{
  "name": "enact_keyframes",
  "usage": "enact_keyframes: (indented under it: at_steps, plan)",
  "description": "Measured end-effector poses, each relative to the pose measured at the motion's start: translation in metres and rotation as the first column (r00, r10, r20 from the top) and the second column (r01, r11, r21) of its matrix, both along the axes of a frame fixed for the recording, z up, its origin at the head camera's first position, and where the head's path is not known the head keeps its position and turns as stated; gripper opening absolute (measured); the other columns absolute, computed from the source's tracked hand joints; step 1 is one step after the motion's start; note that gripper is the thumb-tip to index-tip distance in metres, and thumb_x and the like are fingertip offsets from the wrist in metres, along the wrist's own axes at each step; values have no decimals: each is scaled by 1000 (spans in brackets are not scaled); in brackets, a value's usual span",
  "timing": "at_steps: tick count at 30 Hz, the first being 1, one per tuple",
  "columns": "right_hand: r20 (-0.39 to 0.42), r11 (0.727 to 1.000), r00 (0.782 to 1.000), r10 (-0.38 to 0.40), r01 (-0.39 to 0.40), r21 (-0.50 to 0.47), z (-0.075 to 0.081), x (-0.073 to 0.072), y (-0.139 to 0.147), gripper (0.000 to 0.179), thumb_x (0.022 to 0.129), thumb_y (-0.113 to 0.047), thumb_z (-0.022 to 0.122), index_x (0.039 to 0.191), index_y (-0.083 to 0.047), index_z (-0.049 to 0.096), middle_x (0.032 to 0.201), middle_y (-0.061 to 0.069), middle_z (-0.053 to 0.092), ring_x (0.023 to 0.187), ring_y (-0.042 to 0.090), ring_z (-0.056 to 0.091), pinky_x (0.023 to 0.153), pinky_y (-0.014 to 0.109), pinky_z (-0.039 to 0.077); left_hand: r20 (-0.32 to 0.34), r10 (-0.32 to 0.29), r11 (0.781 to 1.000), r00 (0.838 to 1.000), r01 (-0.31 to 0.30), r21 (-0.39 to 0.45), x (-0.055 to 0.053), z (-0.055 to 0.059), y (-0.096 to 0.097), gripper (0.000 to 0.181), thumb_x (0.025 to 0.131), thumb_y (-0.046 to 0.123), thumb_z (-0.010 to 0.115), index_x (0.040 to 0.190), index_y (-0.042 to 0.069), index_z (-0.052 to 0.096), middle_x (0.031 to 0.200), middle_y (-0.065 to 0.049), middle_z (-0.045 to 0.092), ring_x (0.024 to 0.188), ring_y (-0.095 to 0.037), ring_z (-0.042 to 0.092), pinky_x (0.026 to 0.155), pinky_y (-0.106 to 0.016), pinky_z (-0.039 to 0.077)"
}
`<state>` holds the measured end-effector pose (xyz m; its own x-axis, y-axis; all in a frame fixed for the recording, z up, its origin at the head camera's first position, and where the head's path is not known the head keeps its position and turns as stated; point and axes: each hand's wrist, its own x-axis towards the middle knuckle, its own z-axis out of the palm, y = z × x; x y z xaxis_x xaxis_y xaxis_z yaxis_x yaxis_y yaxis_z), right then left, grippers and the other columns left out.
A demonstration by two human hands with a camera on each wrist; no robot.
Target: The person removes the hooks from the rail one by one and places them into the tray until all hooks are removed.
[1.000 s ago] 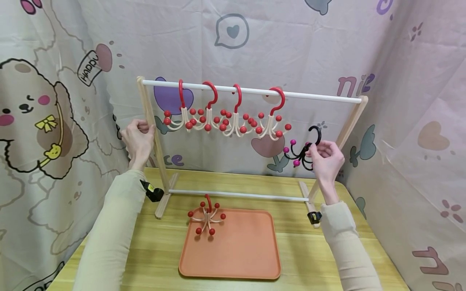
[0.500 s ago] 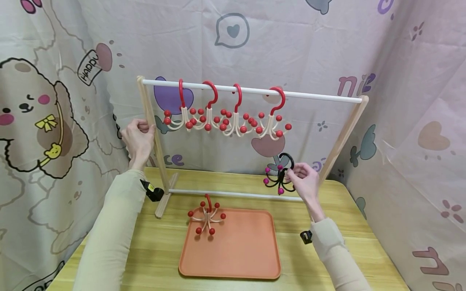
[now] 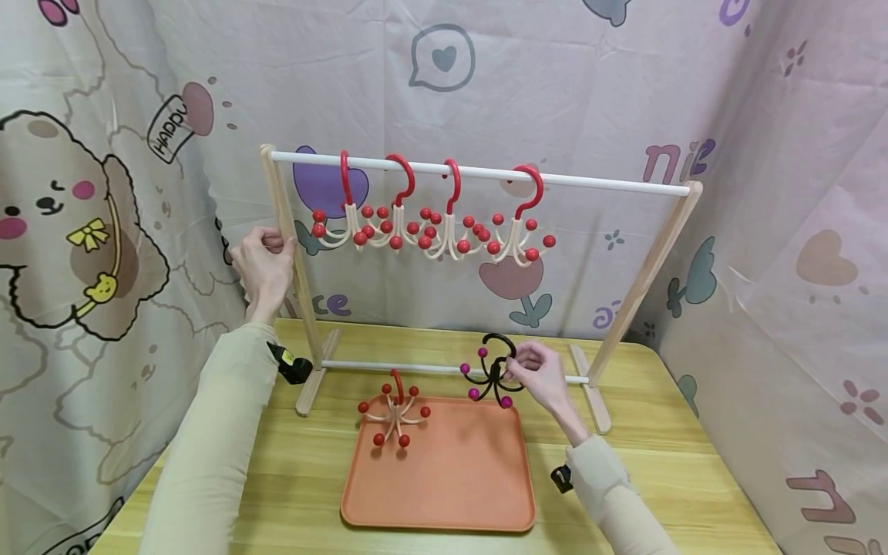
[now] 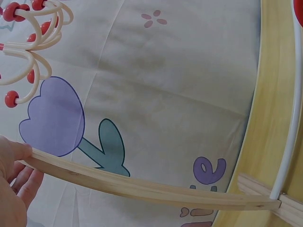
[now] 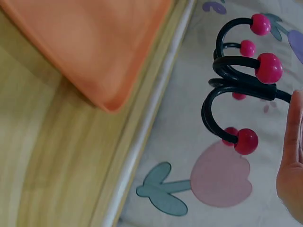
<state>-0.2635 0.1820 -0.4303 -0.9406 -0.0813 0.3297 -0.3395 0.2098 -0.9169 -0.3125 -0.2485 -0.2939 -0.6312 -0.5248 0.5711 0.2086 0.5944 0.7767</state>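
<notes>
In my right hand (image 3: 543,374) I pinch a black multi-arm hook hanger (image 3: 495,371) with pink balls on its arm tips. It is above the back right corner of an orange tray (image 3: 451,478). My left hand (image 3: 266,262) grips the left wooden post (image 4: 142,185) of a rack, thumb on one side and fingers on the other. A cream hanger with red balls (image 3: 395,415) lies at the tray's back left. Several similar hangers (image 3: 516,239) hang by red hooks from the rack's white top bar (image 3: 610,183).
The rack's right post (image 3: 645,274) stands on a wooden foot (image 3: 591,389). A white lower bar (image 3: 395,367) runs behind the tray. The tray is on a wood-grain table (image 3: 624,478). Printed curtains (image 3: 444,108) surround it at the back and sides.
My right hand has carried the black hanger from near the right post, down and left to the tray's back right corner. My left hand has stayed on the post.
</notes>
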Motion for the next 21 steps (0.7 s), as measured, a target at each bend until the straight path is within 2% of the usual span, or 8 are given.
enact_keyframes:
  at_steps: [3,8,11,15,19,21]
  plan:
    - [20,999,998,51,-51,18,-5,3,-6,17,86,5,68,101,12,64,83,32,70,62,14,71,58,24,58,-1,0,1000,1000,0,-4,0,0,0,25,93,13,68,109,-6,69,105,-27,72,110,-41,59,107,-48,36]
    - [41,989,989,141,-143,46,-13,6,-13,20,86,7,66,104,15,62,88,38,67,63,13,71,66,42,62,20,-8,1000,1000,8,2,1,0,1,25,93,14,68,110,-5,68,106,-26,72,114,-40,55,109,-47,32]
    - [46,979,979,198,-200,48,-17,7,-16,18,86,8,66,102,15,61,85,36,68,63,15,72,67,49,61,23,-8,1000,1000,8,5,0,0,2,25,93,14,68,110,-5,68,106,-26,72,115,-39,56,109,-46,32]
    - [51,967,969,241,-244,73,-21,9,-22,15,86,6,67,99,11,64,81,28,71,65,25,73,65,48,61,22,-11,1000,1000,10,8,0,0,1,25,94,14,68,111,-5,68,107,-26,72,116,-39,56,108,-47,33]
    - [63,953,957,284,-289,90,-23,12,-28,16,87,4,67,101,10,64,83,33,70,66,30,73,64,42,62,15,1,1000,1000,-1,5,0,0,1,25,93,13,68,110,-5,69,105,-26,72,110,-39,59,106,-46,37]
    - [70,945,949,307,-313,91,-24,14,-30,16,87,3,67,102,10,64,84,34,70,68,37,73,65,42,62,9,6,1000,1000,-6,2,0,0,1,24,93,13,68,109,-5,69,104,-27,73,107,-39,61,105,-46,39]
